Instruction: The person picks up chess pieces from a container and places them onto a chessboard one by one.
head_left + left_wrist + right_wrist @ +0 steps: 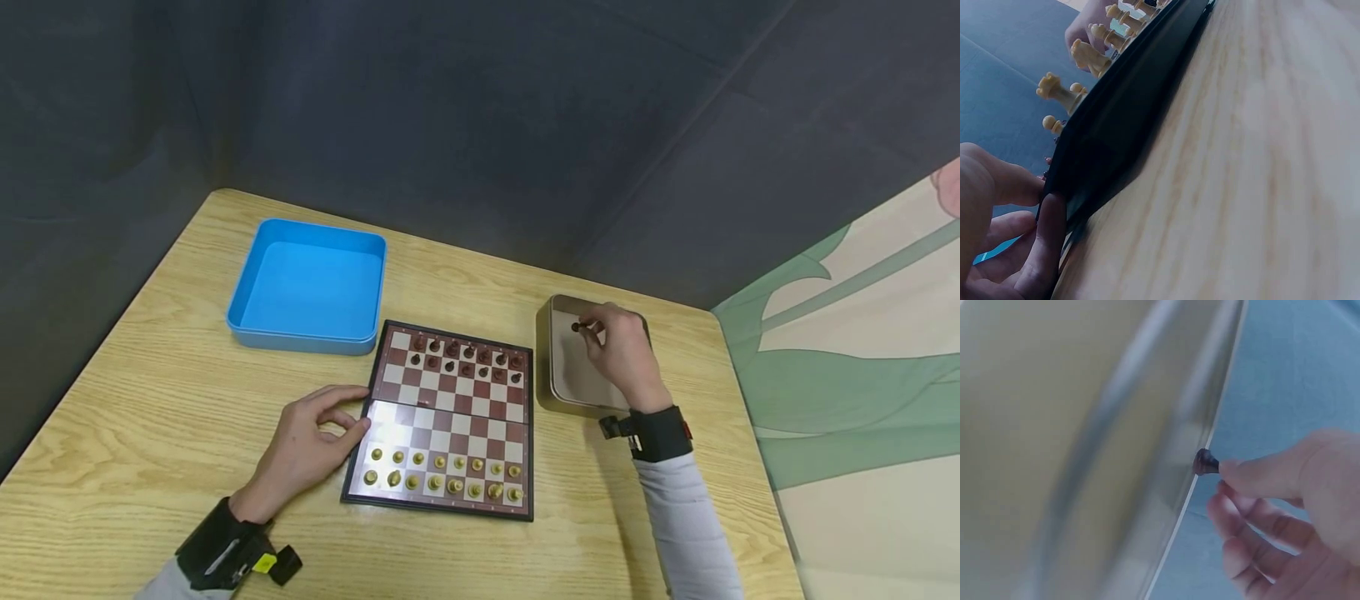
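In the head view a folding chessboard (450, 402) lies flat on the table, with dark chess pieces (467, 369) in two rows at the far side and gold-coloured chess pieces (454, 487) in two rows at the near side. My left hand (311, 437) touches the board's left edge with thumb and index fingertips, set a little apart. Over a metal tin (545, 358) to the right of the board, my right hand (626, 350) pinches a dark chess piece (1207, 464) between thumb and fingers. Its base points away from the fingertips; its upper part is hidden, so I cannot tell which piece.
A blue square tray (307, 287) stands at the back left, close to the board's far left corner. Behind the table hangs a dark curtain (450, 125). A patterned cloth (855, 392) is at the right side.
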Tool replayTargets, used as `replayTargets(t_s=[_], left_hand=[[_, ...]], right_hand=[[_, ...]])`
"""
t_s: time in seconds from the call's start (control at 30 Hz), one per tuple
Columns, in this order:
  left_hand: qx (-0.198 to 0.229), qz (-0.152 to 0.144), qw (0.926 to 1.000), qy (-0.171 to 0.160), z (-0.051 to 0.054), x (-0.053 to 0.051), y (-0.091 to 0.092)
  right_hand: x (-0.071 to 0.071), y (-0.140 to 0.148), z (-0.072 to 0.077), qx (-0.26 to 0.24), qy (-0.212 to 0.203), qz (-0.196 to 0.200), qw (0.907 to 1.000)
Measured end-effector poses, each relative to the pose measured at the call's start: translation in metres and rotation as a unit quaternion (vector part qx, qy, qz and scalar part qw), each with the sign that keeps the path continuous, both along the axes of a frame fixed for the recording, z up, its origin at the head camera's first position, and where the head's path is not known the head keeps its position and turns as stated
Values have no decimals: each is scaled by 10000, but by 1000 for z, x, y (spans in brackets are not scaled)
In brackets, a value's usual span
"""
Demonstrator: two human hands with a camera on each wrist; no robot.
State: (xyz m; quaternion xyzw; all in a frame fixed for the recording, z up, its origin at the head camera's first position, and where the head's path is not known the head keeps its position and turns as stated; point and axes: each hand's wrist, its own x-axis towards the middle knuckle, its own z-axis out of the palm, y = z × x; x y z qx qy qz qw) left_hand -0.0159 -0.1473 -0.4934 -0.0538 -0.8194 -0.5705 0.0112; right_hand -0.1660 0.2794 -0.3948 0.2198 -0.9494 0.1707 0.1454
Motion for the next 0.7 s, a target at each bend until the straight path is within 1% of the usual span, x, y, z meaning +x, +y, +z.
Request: replayTargets(t_s=[0.13, 0.37, 0.7], left_hand=[[5, 7, 10000, 24, 0, 0, 0], [-29, 24, 10000, 63, -1, 0, 0], [-21, 3, 9999, 128, -1, 0, 0]], right_hand=[[5, -6, 6, -7, 292, 51, 9996], [14, -21, 17, -137, 597, 252, 9978], [22, -47, 28, -333, 705, 675, 9947]])
